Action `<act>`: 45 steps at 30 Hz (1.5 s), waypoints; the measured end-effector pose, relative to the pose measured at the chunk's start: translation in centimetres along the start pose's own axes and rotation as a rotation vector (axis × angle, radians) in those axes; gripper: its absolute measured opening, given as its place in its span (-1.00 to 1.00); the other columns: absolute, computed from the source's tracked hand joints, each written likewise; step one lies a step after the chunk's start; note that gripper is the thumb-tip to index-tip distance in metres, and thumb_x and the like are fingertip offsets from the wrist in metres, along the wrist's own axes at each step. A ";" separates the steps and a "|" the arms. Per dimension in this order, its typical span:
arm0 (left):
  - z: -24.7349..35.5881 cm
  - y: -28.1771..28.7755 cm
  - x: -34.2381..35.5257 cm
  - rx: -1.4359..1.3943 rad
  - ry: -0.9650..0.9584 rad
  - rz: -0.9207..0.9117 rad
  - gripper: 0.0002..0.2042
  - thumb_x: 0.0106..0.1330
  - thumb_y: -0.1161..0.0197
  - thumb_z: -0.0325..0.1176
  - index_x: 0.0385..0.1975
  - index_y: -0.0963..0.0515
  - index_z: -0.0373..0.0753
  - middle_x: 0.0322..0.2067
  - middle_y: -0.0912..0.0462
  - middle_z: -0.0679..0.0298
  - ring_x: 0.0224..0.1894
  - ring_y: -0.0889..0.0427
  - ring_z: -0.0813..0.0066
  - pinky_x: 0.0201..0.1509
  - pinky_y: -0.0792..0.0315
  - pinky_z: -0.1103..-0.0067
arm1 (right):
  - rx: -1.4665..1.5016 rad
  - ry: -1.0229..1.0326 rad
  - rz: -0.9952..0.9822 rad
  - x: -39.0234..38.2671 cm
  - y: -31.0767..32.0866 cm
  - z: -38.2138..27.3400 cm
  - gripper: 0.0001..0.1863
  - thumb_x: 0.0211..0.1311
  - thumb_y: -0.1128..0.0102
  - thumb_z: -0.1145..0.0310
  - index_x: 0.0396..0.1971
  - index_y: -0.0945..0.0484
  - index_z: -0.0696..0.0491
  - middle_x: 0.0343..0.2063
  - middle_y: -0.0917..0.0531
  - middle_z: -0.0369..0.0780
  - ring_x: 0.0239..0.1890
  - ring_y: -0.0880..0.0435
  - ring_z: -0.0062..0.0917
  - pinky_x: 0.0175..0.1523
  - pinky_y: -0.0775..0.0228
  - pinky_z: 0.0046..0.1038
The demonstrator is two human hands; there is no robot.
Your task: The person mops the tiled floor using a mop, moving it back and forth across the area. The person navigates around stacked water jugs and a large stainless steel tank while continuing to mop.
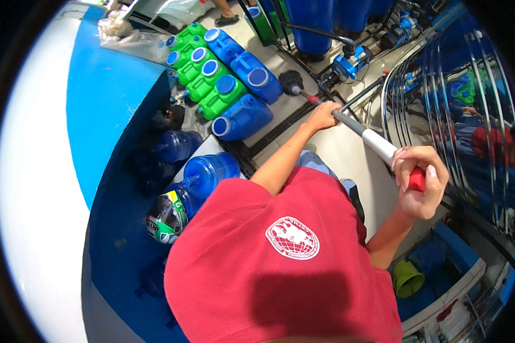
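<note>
A mop (349, 122) with a grey and white handle slants across the view. Its dark, stringy head (290, 80) rests on the floor beside the blue jugs. Partway down the handle, my left hand (324, 116) is wrapped round the grey shaft just above a red collar. My right hand (422, 182) curls about the red grip at the top end. Part of that grip shows between its fingers.
Rows of green jugs (203, 80) and blue jugs (243, 118) stand ahead on the left. Large clear-blue bottles (212, 171) and a helmet (167, 217) are at my left. Blue pumps (352, 62), a shiny steel tank (429, 103) and a yellow-green bucket (407, 280) are on the right.
</note>
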State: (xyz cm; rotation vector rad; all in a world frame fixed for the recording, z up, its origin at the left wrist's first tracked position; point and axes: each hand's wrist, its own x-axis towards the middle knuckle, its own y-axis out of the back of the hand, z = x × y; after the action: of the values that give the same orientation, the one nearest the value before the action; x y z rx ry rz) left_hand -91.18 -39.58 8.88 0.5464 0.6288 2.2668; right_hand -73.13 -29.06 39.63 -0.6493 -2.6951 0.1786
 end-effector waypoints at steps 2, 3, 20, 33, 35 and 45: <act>-0.9 -2.8 -0.8 0.098 0.037 0.086 -0.65 0.11 -0.35 -0.04 -0.57 -0.52 -0.22 -0.56 -0.55 0.06 -0.42 -0.57 0.03 -0.33 -0.41 0.27 | 0.029 0.019 -0.024 -1.4 2.0 -0.3 -0.55 0.20 0.29 0.26 -0.44 -0.48 0.36 -0.84 -0.29 -0.30 -0.78 -0.17 -0.70 -0.59 -0.05 -0.59; -1.0 -4.0 -0.8 0.122 0.017 0.094 -0.75 0.04 -0.36 -0.13 -0.51 -0.57 -0.18 -0.50 -0.59 0.06 -0.36 -0.60 0.02 -0.26 -0.44 0.29 | 0.051 0.032 -0.005 -2.0 3.2 -0.2 -0.55 0.21 0.29 0.25 -0.45 -0.49 0.35 -0.84 -0.30 -0.30 -0.78 -0.17 -0.71 -0.59 -0.06 -0.59; 12.0 -7.1 -8.5 0.344 0.211 -0.091 -0.65 -0.15 -0.37 -0.26 -0.27 -0.62 -0.14 -0.21 -0.62 0.09 -0.06 -0.54 0.07 0.04 -0.42 0.30 | 0.320 0.197 -0.126 -10.3 12.5 -8.0 -0.54 0.36 0.17 0.23 -0.61 -0.50 0.25 -0.83 -0.40 -0.29 -0.83 -0.23 -0.72 -0.67 -0.06 -0.62; 31.1 -6.4 -12.2 -0.014 -0.231 -0.232 -0.84 -0.07 -0.22 -0.36 -0.73 -0.44 -0.28 -0.72 -0.43 -0.01 -0.58 -0.46 -0.07 -0.48 -0.32 0.24 | 0.527 0.716 -0.663 -13.8 13.7 -24.1 -0.74 0.28 -0.21 0.33 -0.44 -0.52 0.26 -0.66 -0.57 -0.18 -0.73 -0.53 -0.52 -0.62 -0.46 -0.46; 29.0 -7.1 -12.8 -0.133 -0.226 -0.240 -0.90 -0.15 -0.18 -0.42 -0.63 -0.52 -0.30 -0.67 -0.48 -0.02 -0.59 -0.46 -0.02 -0.48 -0.34 0.30 | 0.438 0.548 -0.558 -14.3 11.5 -22.7 -0.78 0.26 -0.21 0.38 -0.45 -0.53 0.24 -0.66 -0.57 -0.19 -0.73 -0.52 -0.56 -0.66 -0.39 -0.51; 17.4 -10.2 -16.8 -0.315 -0.090 -0.253 -0.64 0.24 -0.24 -0.19 -0.59 -0.36 -0.37 -0.74 -0.32 0.13 -0.64 -0.31 0.38 -0.50 -0.25 0.34 | 0.019 0.089 -0.542 -10.5 0.2 -14.6 -0.68 0.44 0.06 0.27 -0.35 -0.55 0.21 -0.78 -0.38 -0.43 -0.75 -0.28 -0.84 -0.63 -0.09 -0.71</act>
State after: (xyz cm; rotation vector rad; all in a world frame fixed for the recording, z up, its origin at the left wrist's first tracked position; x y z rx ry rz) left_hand -65.40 -40.58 13.44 0.3867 0.2693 2.0357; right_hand -58.86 -33.15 49.76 0.0908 -2.6649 0.0309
